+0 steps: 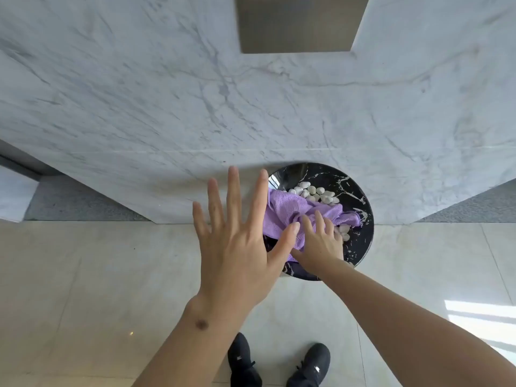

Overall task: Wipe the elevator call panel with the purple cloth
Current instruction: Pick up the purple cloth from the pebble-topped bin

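Note:
The brushed-metal elevator call panel point(298, 26) is set in the marble wall at the top of the view, with only the edge of a button showing. A crumpled purple cloth point(282, 210) lies on a round black marble-patterned stand point(360, 247) below it. My right hand point(321, 244) rests on the cloth, fingers curled into the bunched fabric. Held above the stand's left edge, my left hand point(234, 247) is flat with its fingers spread and holds nothing. It hides part of the cloth and the stand.
White pebbles point(315, 192) fill the stand's top around the cloth. White veined marble wall point(139, 93) surrounds the panel. Glossy beige floor tiles point(83, 275) lie below, with my black shoes point(243, 361) at the bottom. Grey recesses flank the wall on both sides.

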